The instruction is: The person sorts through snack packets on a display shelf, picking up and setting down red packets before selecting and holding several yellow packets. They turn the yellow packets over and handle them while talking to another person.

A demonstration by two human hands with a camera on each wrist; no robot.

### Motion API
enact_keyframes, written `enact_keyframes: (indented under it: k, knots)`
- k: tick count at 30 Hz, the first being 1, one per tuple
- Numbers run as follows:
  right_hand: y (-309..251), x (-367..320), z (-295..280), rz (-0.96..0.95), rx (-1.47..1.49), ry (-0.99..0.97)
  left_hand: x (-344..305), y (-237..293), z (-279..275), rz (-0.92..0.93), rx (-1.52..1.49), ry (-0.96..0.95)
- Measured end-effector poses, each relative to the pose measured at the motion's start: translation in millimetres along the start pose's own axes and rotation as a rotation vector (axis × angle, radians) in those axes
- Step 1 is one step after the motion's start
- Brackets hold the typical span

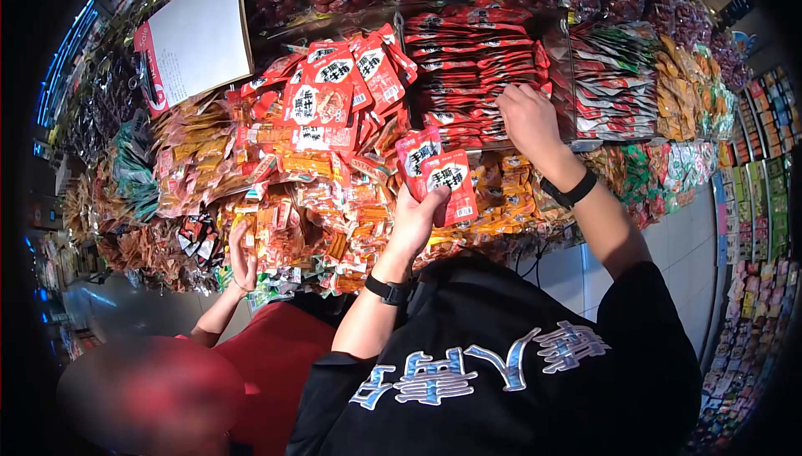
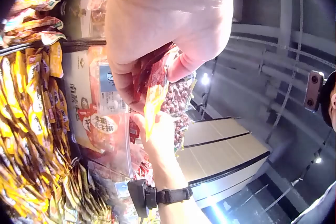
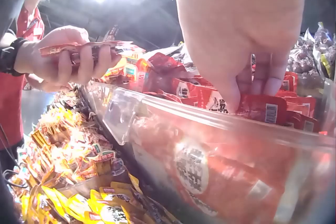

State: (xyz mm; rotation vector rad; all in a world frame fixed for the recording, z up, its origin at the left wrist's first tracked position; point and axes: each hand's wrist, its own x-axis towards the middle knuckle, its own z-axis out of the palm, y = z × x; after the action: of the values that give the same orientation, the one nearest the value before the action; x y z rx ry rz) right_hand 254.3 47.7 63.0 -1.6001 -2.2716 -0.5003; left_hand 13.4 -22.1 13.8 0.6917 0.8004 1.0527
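My left hand (image 1: 415,220) grips a few red snack packets (image 1: 449,191) with Chinese lettering, thumb on top, in front of the bins. In the right wrist view, the fingers of this left hand (image 3: 71,58) wrap round the packets' lower side. My right hand (image 1: 532,122) reaches into a clear plastic bin (image 3: 205,124) filled with rows of red packets (image 1: 468,63). Its thumb and fingers come down at the top of one red packet (image 3: 262,109) just inside the bin's front wall; that packet's edge hides the fingertips.
Left of this bin lies a loose heap of red packets (image 1: 322,88). A white sale sign (image 1: 196,43) stands behind it. Yellow and orange packets (image 1: 510,197) fill the lower front row. Another person in red (image 1: 276,347) stands at left, one hand (image 1: 242,260) by the display.
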Motion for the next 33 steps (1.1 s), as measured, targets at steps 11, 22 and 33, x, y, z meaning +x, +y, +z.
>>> enact_keyframes:
  k: [11,22,33]
  knots:
    - [4.5,-2.4,3.8,-0.032,0.103,0.044,-14.4,-2.5,-7.5,0.003,0.053,0.01]
    - [-5.5,2.9,-22.5,0.131,0.2,-0.159,-23.5,1.8,-5.3,0.018,0.017,-0.011]
    - [-61.2,-60.2,-32.0,0.506,1.423,-0.346,-18.6,-1.1,24.8,-0.039,-0.06,-0.001]
